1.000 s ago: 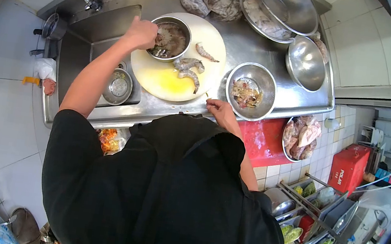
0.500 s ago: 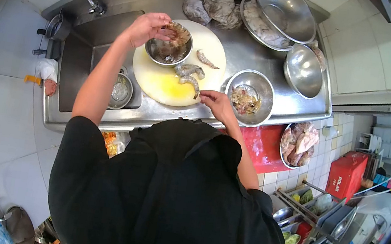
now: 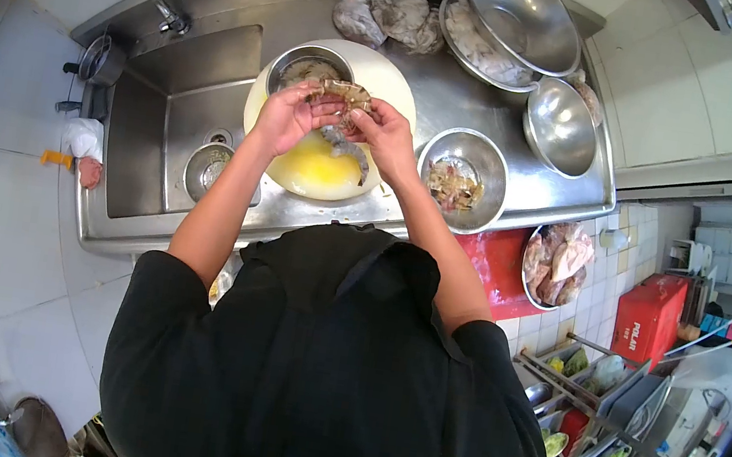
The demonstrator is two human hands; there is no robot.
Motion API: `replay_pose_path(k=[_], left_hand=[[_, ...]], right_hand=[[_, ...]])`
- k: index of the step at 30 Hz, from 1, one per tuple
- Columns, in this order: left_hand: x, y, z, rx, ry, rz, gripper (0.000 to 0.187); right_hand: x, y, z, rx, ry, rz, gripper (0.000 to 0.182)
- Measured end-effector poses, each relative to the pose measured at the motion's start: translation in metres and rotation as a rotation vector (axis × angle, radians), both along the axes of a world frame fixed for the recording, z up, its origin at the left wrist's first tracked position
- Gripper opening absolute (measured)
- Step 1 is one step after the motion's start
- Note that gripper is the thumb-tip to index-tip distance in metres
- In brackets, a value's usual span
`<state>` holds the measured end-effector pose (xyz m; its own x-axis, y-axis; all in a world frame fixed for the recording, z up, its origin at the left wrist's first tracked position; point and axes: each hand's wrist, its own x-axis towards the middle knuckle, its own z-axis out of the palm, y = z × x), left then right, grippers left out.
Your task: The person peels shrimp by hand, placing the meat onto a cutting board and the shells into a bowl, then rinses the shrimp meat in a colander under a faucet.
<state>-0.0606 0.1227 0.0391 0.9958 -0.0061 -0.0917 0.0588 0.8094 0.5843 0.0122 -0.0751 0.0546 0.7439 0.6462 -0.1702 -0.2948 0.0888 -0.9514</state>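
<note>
Above the round cutting board (image 3: 312, 182), my left hand (image 3: 285, 122) grips a brown shell-on shrimp (image 3: 346, 93). My right hand (image 3: 386, 138) meets it from the other side, its fingers closed on the shrimp's underside. Just behind the hands stands a metal bowl (image 3: 314, 55) on the board, its inside partly visible. Grey shrimp (image 3: 353, 154) lie on the board below my fingers, partly hidden by the right hand. To the right, another metal bowl (image 3: 464, 184) holds shrimp heads and shell scraps (image 3: 453, 188).
A sink basin (image 3: 140, 136) with a small metal bowl (image 3: 206, 170) lies left. Plastic bags (image 3: 405, 17), a large metal bowl (image 3: 522, 17) and a metal bowl (image 3: 563, 125) stand at the back. A bowl of meat (image 3: 558, 263) sits beyond the front edge.
My left hand has brought the shrimp away from the bowl toward me and right. My right hand has risen from the board's near edge and taken hold of the shrimp too.
</note>
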Motion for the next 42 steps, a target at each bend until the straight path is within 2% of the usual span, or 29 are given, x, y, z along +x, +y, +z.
replay_pose_path(k=[1, 4, 5, 8, 14, 15, 18, 19, 22, 25, 28, 31, 33, 37, 42], left_hand=[[-0.006, 0.002, 0.002, 0.125, 0.081, 0.031, 0.023], [-0.021, 0.007, 0.005, 0.807, 0.293, 0.177, 0.016], [-0.027, 0.013, -0.011, 1.014, 0.218, 0.296, 0.013], [-0.047, 0.014, -0.002, 1.489, 0.204, 0.702, 0.017], [-0.061, 0.036, -0.048, 1.238, 0.451, 0.665, 0.028], [-0.063, 0.039, -0.054, 1.213, 0.472, 0.649, 0.028], [-0.076, 0.056, -0.071, 1.174, 0.49, 0.54, 0.029], [-0.082, 0.064, -0.07, 1.157, 0.504, 0.519, 0.029], [-0.106, 0.091, -0.068, 1.086, 0.552, 0.463, 0.03], [-0.129, 0.14, -0.081, 0.997, 0.613, 0.377, 0.027], [-0.153, 0.203, -0.101, 0.932, 0.662, 0.295, 0.023], [-0.164, 0.266, -0.108, 0.87, 0.748, 0.277, 0.019], [-0.164, 0.311, -0.115, 0.9, 0.783, 0.251, 0.018], [-0.14, 0.375, -0.117, 0.906, 0.827, 0.266, 0.024], [-0.073, 0.442, -0.123, 0.794, 0.742, 0.464, 0.038]], right_hand=[[0.0, -0.002, -0.005, -0.021, -0.01, -0.003, 0.03], [-0.003, -0.012, -0.013, -0.074, -0.038, -0.03, 0.028], [-0.004, -0.015, -0.014, -0.081, -0.048, -0.058, 0.028], [-0.001, -0.02, -0.017, -0.1, -0.078, -0.135, 0.027], [0.009, 0.009, 0.01, -0.066, -0.077, -0.063, 0.03], [0.008, 0.02, 0.018, -0.031, -0.054, -0.001, 0.044], [0.003, 0.036, -0.001, -0.464, -0.694, 0.009, 0.06], [-0.004, 0.036, 0.004, -0.555, -0.69, 0.065, 0.066], [-0.023, 0.038, -0.028, -0.786, -0.799, 0.023, 0.057], [-0.031, 0.047, -0.053, -0.69, -0.835, 0.004, 0.053], [-0.032, 0.063, -0.058, -0.764, -0.753, 0.014, 0.042], [-0.034, 0.081, -0.06, -0.782, -0.624, -0.136, 0.04], [-0.036, 0.088, -0.064, -0.745, -0.688, -0.214, 0.038], [-0.041, 0.102, -0.066, -0.655, -0.597, -0.317, 0.035], [-0.026, 0.137, -0.05, -0.642, -0.602, -0.388, 0.037]])
